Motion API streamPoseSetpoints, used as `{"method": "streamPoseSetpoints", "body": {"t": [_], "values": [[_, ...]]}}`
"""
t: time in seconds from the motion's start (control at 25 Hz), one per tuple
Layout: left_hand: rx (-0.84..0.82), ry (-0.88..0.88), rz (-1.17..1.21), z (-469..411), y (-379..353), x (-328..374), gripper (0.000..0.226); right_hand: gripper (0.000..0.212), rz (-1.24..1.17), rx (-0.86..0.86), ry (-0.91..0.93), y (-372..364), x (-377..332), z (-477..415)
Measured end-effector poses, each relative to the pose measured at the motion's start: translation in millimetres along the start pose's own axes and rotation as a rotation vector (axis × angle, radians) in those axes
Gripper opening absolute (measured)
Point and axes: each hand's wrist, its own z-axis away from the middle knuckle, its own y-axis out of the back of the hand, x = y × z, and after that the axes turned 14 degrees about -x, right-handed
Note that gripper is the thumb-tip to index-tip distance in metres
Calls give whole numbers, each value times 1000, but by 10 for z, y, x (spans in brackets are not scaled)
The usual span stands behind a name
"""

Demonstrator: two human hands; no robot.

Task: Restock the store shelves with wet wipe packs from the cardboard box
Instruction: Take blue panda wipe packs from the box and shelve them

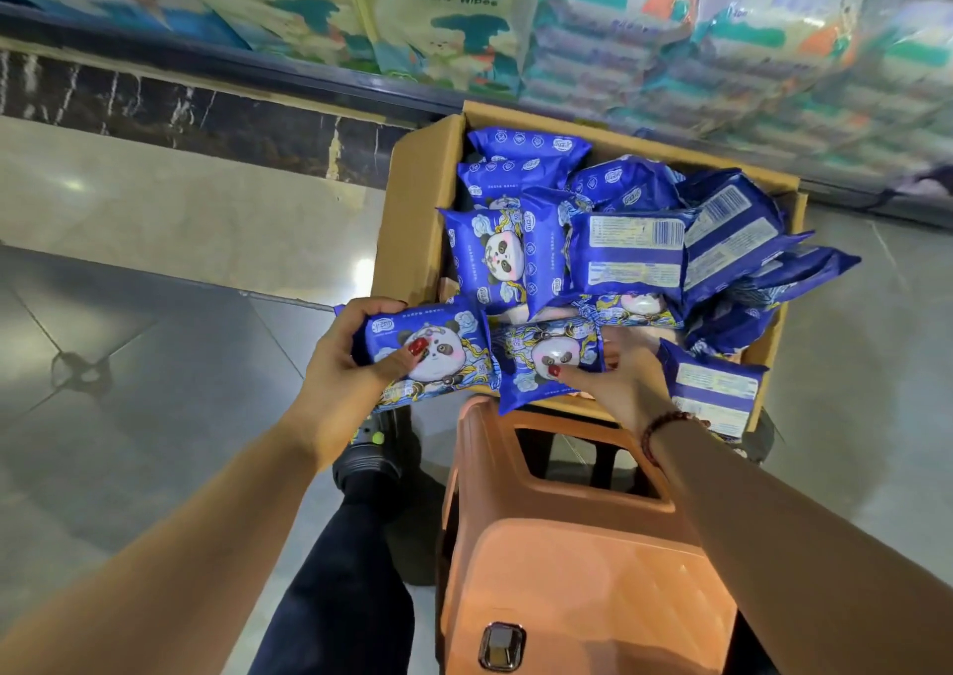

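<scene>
An open cardboard box (412,220) stands on the floor below the shelf, filled with several blue wet wipe packs (631,256) printed with a panda. My left hand (350,365) grips one panda pack (438,349) just outside the box's near left corner, thumb on its face. My right hand (619,380) holds a second panda pack (546,360) at the box's near edge, thumb on top and fingers under it. The two packs sit side by side, nearly touching.
An orange plastic stool (567,545) stands right below my hands, against the box. The low shelf (722,55) behind the box holds large baby wipe bundles. My dark-trousered leg and shoe (366,463) rest on the tiled floor (154,313) left of the stool.
</scene>
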Motion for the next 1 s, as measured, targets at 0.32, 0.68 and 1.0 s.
{"method": "streamPoseSetpoints", "body": {"t": [0.32,0.68,1.0], "values": [[80,16,9,12,41,-67,34,56,-276,37,-61,-235,-52,-51],[114,-35,93,265,-17,346,30,51,-537,27,200,82,-289,480],[13,-282,65,740,-361,1693,34,31,-676,-181,466,1147,-1210,1770]]}}
